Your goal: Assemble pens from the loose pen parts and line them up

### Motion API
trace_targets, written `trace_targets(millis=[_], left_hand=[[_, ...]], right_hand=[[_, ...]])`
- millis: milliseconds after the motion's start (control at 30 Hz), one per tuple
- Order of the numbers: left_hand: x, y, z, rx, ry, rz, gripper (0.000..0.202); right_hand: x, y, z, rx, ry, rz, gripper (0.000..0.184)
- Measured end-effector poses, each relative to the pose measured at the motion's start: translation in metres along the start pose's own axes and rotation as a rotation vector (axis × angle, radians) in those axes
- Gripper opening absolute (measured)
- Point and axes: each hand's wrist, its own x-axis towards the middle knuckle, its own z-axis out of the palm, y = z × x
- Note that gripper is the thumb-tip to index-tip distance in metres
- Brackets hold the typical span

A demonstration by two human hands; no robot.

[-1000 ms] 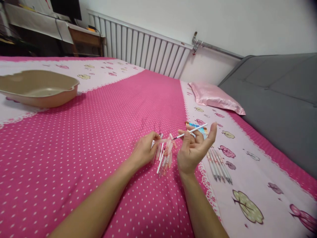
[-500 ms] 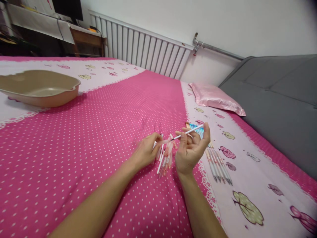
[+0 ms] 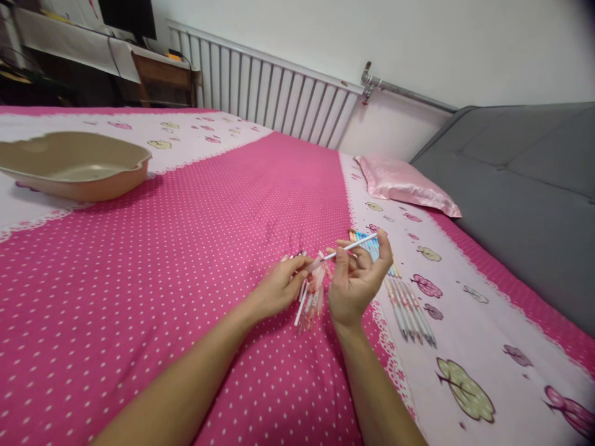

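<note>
My right hand (image 3: 354, 291) pinches a slim white pen refill (image 3: 356, 244), one finger pressed against its upper end. My left hand (image 3: 277, 290) is closed on a pale pink, see-through pen barrel (image 3: 315, 265). The refill's lower tip meets the barrel's open end; how far it goes in is hard to make out. Beneath the hands, a loose pile of pink pen parts (image 3: 315, 297) lies on the bedspread, with another white refill (image 3: 300, 310) beside it. Right of my right hand lie several assembled pens (image 3: 408, 303) in a row, and blue pens (image 3: 369, 244) are partly behind the fingers.
A tan plastic basin (image 3: 106, 191) stands on the pink dotted bedspread (image 3: 223, 204) at the left. At the back right, a pink pillow (image 3: 404, 183) lies by the grey headboard (image 3: 515, 173). A white radiator (image 3: 264, 87) runs along the wall.
My left hand has moved slightly right and up, bringing the barrel to the refill's tip. The right hand has dipped a little to the left, still holding the refill.
</note>
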Motion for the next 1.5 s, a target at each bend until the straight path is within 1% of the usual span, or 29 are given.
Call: trace_targets(millis=[133, 200, 267, 333, 500, 567, 633, 700, 733, 800, 867, 933, 1000, 1067, 1133, 1300, 1400, 1500], left_hand=[[-0.001, 0.005, 0.0, -0.081, -0.025, -0.001, 0.022], [-0.002, 0.006, 0.0, -0.134, -0.027, 0.005, 0.02], [-0.002, 0.007, -0.001, -0.199, -0.027, 0.006, 0.019], [-0.002, 0.008, -0.001, -0.252, -0.024, -0.002, 0.019], [0.0, 0.004, -0.003, -0.299, -0.004, -0.034, 0.019], [0.002, 0.001, -0.003, -0.334, 0.058, -0.032, 0.019], [0.004, -0.002, -0.005, -0.355, 0.165, -0.045, 0.016], [0.005, -0.004, -0.007, -0.358, 0.284, -0.08, 0.015], [0.006, -0.005, -0.008, -0.354, 0.34, -0.103, 0.015], [0.007, -0.007, -0.009, -0.348, 0.441, -0.152, 0.015], [0.008, -0.009, -0.01, -0.347, 0.52, -0.2, 0.015], [0.008, -0.011, -0.01, -0.36, 0.567, -0.245, 0.015], [0.008, -0.013, -0.009, -0.374, 0.59, -0.285, 0.016], [0.008, -0.014, -0.009, -0.384, 0.6, -0.305, 0.016], [0.009, -0.013, -0.009, -0.397, 0.605, -0.303, 0.017], [0.01, -0.011, -0.009, -0.404, 0.603, -0.312, 0.017], [0.011, -0.01, -0.009, -0.399, 0.594, -0.322, 0.017], [0.011, -0.01, -0.008, -0.404, 0.578, -0.324, 0.017]], right_hand=[[-0.002, 0.001, 0.001, -0.006, -0.033, 0.012, 0.053], [-0.003, 0.002, 0.001, -0.014, -0.06, 0.0, 0.046], [-0.004, 0.004, 0.0, -0.025, -0.114, -0.005, 0.037], [-0.004, 0.004, 0.0, -0.044, -0.167, 0.004, 0.032], [0.001, -0.001, -0.005, -0.068, -0.217, 0.017, 0.033], [0.007, -0.004, -0.009, -0.04, -0.202, 0.04, 0.04], [0.015, -0.004, -0.015, -0.039, -0.153, 0.096, 0.047], [0.023, 0.001, -0.022, -0.093, -0.153, 0.18, 0.044], [0.026, 0.004, -0.025, -0.135, -0.192, 0.229, 0.039], [0.03, 0.011, -0.03, -0.213, -0.311, 0.312, 0.029], [0.03, 0.015, -0.029, -0.253, -0.437, 0.337, 0.024], [0.025, 0.014, -0.025, -0.279, -0.573, 0.322, 0.023], [0.017, 0.01, -0.018, -0.331, -0.716, 0.307, 0.021], [0.008, 0.003, -0.01, -0.426, -0.803, 0.312, 0.017], [-0.001, -0.002, -0.004, -0.556, -0.846, 0.326, 0.014], [-0.015, -0.007, 0.002, -0.833, -0.899, 0.352, 0.024], [-0.017, -0.006, 0.002, -0.916, -0.917, 0.348, 0.026], [-0.019, -0.005, 0.003, -0.957, -0.93, 0.359, 0.021]])
